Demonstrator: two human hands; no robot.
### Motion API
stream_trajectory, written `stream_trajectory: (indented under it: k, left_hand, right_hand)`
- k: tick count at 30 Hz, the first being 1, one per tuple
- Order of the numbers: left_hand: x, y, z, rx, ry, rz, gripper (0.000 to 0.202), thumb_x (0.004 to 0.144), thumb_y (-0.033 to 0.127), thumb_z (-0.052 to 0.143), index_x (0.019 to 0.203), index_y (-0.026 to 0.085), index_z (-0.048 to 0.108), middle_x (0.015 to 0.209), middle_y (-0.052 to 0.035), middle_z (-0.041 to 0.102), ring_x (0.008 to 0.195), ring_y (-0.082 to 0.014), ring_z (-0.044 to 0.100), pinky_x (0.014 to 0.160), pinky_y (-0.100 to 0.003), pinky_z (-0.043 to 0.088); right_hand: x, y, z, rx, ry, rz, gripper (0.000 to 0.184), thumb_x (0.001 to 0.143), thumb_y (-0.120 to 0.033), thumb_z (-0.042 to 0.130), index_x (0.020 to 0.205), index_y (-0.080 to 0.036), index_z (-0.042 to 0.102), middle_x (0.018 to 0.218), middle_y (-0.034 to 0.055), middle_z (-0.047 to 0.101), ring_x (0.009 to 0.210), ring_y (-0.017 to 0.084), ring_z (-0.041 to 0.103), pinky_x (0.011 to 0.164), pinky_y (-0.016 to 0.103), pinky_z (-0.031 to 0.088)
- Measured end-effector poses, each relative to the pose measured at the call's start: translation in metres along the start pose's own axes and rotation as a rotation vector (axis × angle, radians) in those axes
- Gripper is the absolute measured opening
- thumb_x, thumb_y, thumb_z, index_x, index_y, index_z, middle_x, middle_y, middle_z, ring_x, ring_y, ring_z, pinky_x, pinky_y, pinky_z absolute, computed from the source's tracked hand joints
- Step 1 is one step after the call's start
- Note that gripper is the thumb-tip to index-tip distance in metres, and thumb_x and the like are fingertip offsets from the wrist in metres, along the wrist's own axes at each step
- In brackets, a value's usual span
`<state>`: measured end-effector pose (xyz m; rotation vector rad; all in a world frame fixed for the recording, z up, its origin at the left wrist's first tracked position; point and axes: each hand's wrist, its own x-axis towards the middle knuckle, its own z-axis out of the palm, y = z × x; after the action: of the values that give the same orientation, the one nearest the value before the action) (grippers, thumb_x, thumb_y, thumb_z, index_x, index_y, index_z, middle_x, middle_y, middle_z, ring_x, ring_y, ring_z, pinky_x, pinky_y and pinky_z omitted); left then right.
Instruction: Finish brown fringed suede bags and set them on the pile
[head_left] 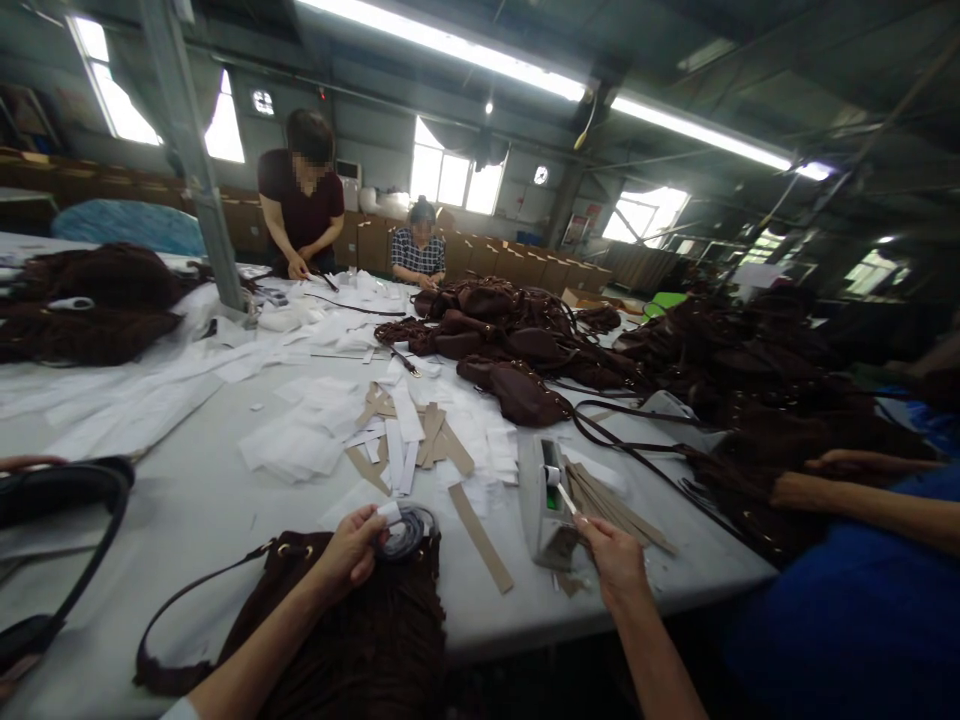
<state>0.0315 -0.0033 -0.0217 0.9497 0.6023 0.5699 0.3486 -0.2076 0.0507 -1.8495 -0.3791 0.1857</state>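
A dark brown fringed bag [360,640] with a long strap lies on the white table [202,500] in front of me. My left hand [351,548] is closed on the bag's top edge, pinching a white paper strip beside a grey metal ring [409,530]. My right hand [616,560] is closed on a thin white stick [564,495]. The stick's tip reaches into a small grey box [546,505] with green inside. Tan card strips [480,535] lie between my hands.
White paper pieces and tan strips litter the table's middle [375,430]. A heap of brown bags [517,345] fills the far right. A person in blue [862,560] sits at my right; two people work at the far end. A black strap [67,500] lies left.
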Motion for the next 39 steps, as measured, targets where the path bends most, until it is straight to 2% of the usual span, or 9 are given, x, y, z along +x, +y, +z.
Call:
stream_trajectory:
  k: [6,13,18,20,22,25,28,33,39]
  left_hand:
    - [0.000,0.001,-0.001,0.006,0.019,-0.018,0.035,0.074,0.045,0.062,0.086,0.018,0.044,0.062,0.0084,0.056,0.019,0.0010,0.030,0.022,-0.011,0.016]
    - [-0.002,0.005,0.003,0.017,0.012,-0.014,0.036,0.074,0.048,0.061,0.084,0.018,0.043,0.058,0.0087,0.055,0.019,0.0000,0.031,0.021,-0.012,0.015]
    - [-0.005,0.010,0.005,0.060,0.022,0.032,0.038,0.072,0.049,0.062,0.082,0.018,0.043,0.060,0.0074,0.056,0.019,-0.0007,0.032,0.021,-0.014,0.017]
    - [-0.004,0.010,0.004,0.087,0.027,0.053,0.038,0.072,0.047,0.064,0.084,0.018,0.044,0.060,0.0063,0.057,0.020,-0.0015,0.034,0.021,-0.014,0.020]
    - [-0.003,0.009,0.003,0.114,0.035,0.076,0.036,0.073,0.046,0.064,0.086,0.017,0.046,0.059,0.0060,0.057,0.020,-0.0023,0.035,0.022,-0.014,0.022]
    - [-0.004,0.008,0.003,0.156,0.041,0.107,0.033,0.075,0.044,0.063,0.086,0.017,0.047,0.058,0.0062,0.057,0.021,-0.0031,0.038,0.021,-0.014,0.021]
    - [-0.009,0.009,0.006,0.198,0.030,0.132,0.030,0.075,0.041,0.064,0.084,0.017,0.047,0.058,0.0067,0.056,0.023,-0.0036,0.041,0.022,-0.012,0.019]
    - [-0.016,0.011,0.013,0.250,0.019,0.187,0.029,0.079,0.042,0.060,0.088,0.018,0.048,0.055,0.0089,0.050,0.024,-0.0050,0.043,0.022,-0.013,0.026]
    - [-0.018,0.011,0.018,0.352,0.028,0.238,0.032,0.080,0.047,0.059,0.090,0.018,0.050,0.053,0.0085,0.049,0.026,-0.0070,0.045,0.024,-0.014,0.030]
  right_hand:
    - [-0.033,0.011,-0.009,-0.002,0.060,0.000,0.041,0.053,-0.052,0.070,0.070,-0.014,0.074,0.087,0.0112,0.073,0.087,0.026,0.065,0.075,0.032,0.052]
    - [-0.054,0.033,0.000,-0.160,0.037,0.038,0.052,0.058,-0.064,0.063,0.063,-0.013,0.071,0.053,0.0077,0.066,0.051,0.021,0.060,0.049,0.030,0.046]
    - [-0.067,0.032,0.003,-0.288,0.007,0.031,0.039,0.055,-0.057,0.062,0.052,-0.019,0.066,0.046,0.0086,0.062,0.049,0.024,0.056,0.049,0.034,0.042]
    - [-0.081,0.023,0.015,-0.301,-0.050,-0.008,0.039,0.059,-0.056,0.060,0.065,-0.019,0.070,0.057,0.0094,0.068,0.059,0.027,0.062,0.056,0.034,0.045]
    - [-0.100,0.006,0.037,-0.224,-0.207,-0.072,0.042,0.064,-0.056,0.058,0.077,-0.017,0.069,0.066,0.0085,0.070,0.067,0.026,0.063,0.062,0.033,0.048]
    - [-0.135,-0.030,0.081,-0.059,-0.496,-0.174,0.042,0.072,-0.055,0.057,0.083,-0.015,0.066,0.068,0.0058,0.067,0.064,0.020,0.060,0.060,0.029,0.048]
    - [-0.158,-0.062,0.122,0.036,-0.672,-0.251,0.037,0.079,-0.051,0.054,0.082,-0.016,0.064,0.071,0.0040,0.065,0.065,0.018,0.058,0.062,0.026,0.047]
    - [-0.163,-0.073,0.159,0.021,-0.729,-0.272,0.031,0.081,-0.045,0.053,0.081,-0.017,0.066,0.074,0.0047,0.068,0.068,0.019,0.060,0.065,0.027,0.046]
    - [-0.157,-0.056,0.173,-0.092,-0.627,-0.224,0.035,0.079,-0.048,0.053,0.080,-0.017,0.070,0.076,0.0064,0.071,0.070,0.022,0.063,0.066,0.029,0.046]
